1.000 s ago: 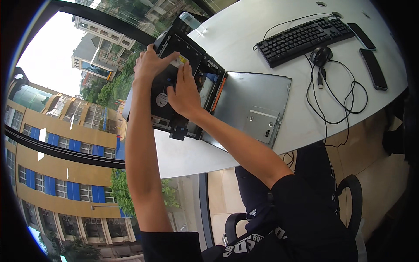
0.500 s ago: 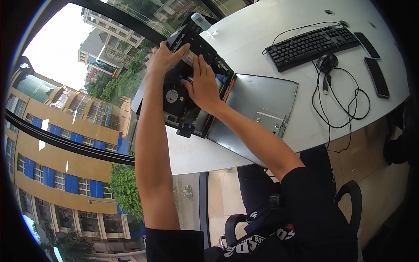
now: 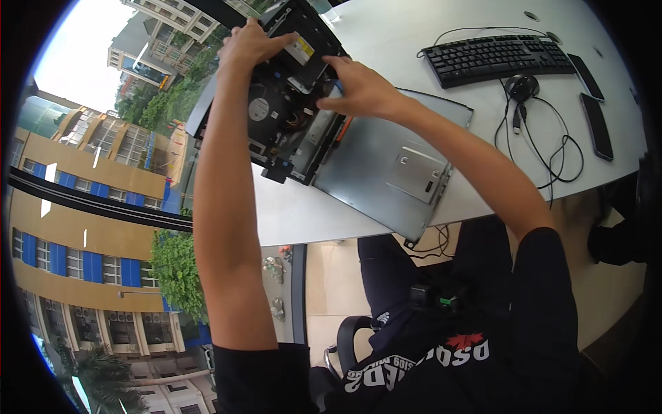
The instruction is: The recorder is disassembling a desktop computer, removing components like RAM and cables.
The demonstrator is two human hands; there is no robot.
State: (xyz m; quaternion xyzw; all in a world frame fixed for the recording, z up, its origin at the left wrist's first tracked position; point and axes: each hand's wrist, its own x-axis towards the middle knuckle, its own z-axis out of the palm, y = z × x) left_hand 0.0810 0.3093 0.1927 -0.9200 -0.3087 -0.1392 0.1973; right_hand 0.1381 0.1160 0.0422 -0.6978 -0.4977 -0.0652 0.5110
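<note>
An opened black desktop computer case [image 3: 277, 167] lies on its side on the white desk, its inner parts showing. A round black fan housing [image 3: 258, 109] with a pale round label sits in its lower part. Above that is a dark drive unit [image 3: 301, 50] with a yellow and white label. My left hand [image 3: 249, 45] curls over the case's outer left edge, its thumb stretched onto the drive unit. At the drive unit's right side, my right hand [image 3: 362, 90] has its fingers and thumb apart, with nothing visibly held between them. Some of its fingertips touch or nearly touch the unit.
The metal side panel [image 3: 365, 176] lies flat right of the case, overhanging the desk's near edge. Farther right are a black keyboard [image 3: 498, 61], a mouse [image 3: 522, 87] with loose cables and two black phone-like slabs [image 3: 596, 126]. A large window borders the left.
My right hand has lifted off the drive area and shifted to its right side, fingers opening. My left hand stays at the case's edge. The whole view has tilted, moving the case upward in the picture.
</note>
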